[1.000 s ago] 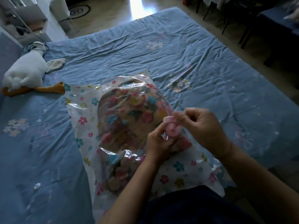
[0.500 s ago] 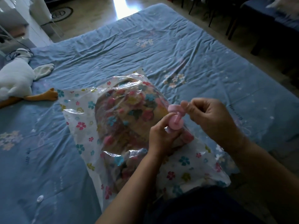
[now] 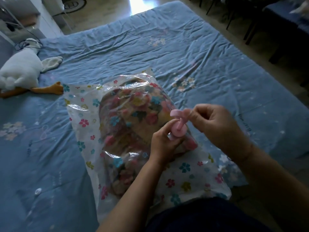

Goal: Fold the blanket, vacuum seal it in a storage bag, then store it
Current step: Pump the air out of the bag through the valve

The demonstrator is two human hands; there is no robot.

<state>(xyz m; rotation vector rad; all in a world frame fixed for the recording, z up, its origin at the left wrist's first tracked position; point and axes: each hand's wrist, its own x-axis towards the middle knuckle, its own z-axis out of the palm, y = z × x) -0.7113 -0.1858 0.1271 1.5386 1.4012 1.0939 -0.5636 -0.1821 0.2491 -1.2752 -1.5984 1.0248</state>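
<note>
Fingers of our left hand (image 3: 164,142) grip the pink valve (image 3: 178,130) on the storage bag (image 3: 87,114); our right hand (image 3: 215,121) pinches its cap (image 3: 176,113).

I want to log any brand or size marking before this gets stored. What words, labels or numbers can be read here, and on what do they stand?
No text here can be read.
Dark lettering on the blue bedsheet, right of the right hand: blurred, unreadable.
Dark marks on the sheet, left of the storage bag: too small to read.
Storage bag, its pink valve cap, blanket: flower print only, no text visible.
</note>
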